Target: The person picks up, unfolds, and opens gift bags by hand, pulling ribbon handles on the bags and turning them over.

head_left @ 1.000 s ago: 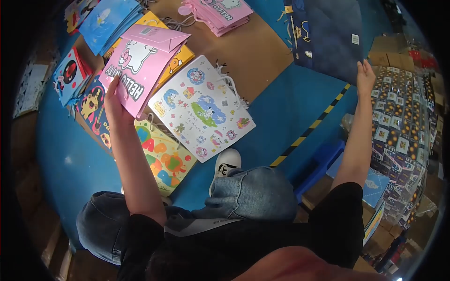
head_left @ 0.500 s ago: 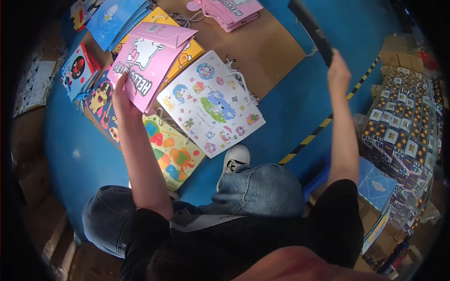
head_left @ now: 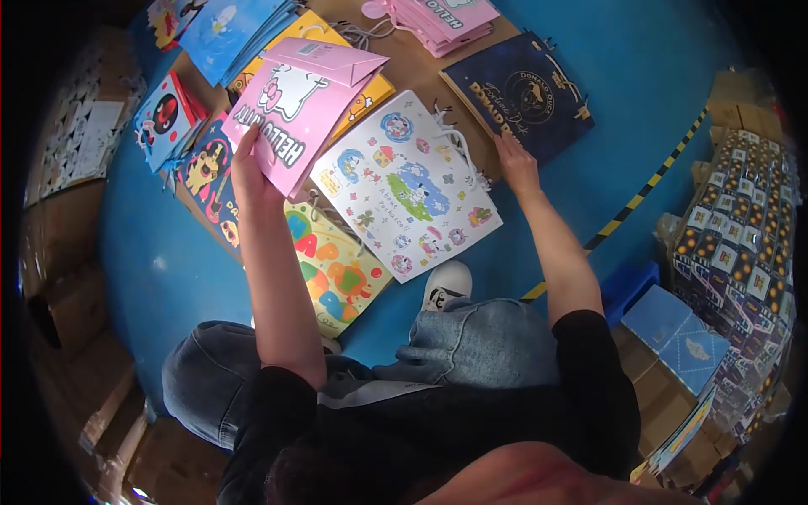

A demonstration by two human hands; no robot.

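Observation:
My left hand [head_left: 254, 172] is closed on the lower edge of a pink Hello Kitty paper bag [head_left: 290, 109], its thumb on the front. This bag lies over yellow-orange bags [head_left: 360, 99]. My right hand [head_left: 518, 164] grips the near edge of a dark blue Donald Duck paper bag [head_left: 530, 93], which lies flat at the right end of the cardboard; the thumb is hidden. Between my hands is a white Pochacco paper bag [head_left: 408, 189] with rope handles. A pale yellow bag [head_left: 337, 265] lies partly under it.
More paper bags lie around: pink ones [head_left: 442, 21], blue ones [head_left: 227, 34], red-and-blue ones [head_left: 168, 118] and a dog-print one [head_left: 210, 177]. Cardboard [head_left: 425, 80] lies beneath them on the blue floor [head_left: 627, 172]. Wrapped packages [head_left: 732, 236] are stacked at right, beyond striped tape [head_left: 652, 189].
My right hand has swung down and left, bringing the dark blue bag from edge-on in the air to flat on the cardboard. My left hand keeps hold of the pink bag.

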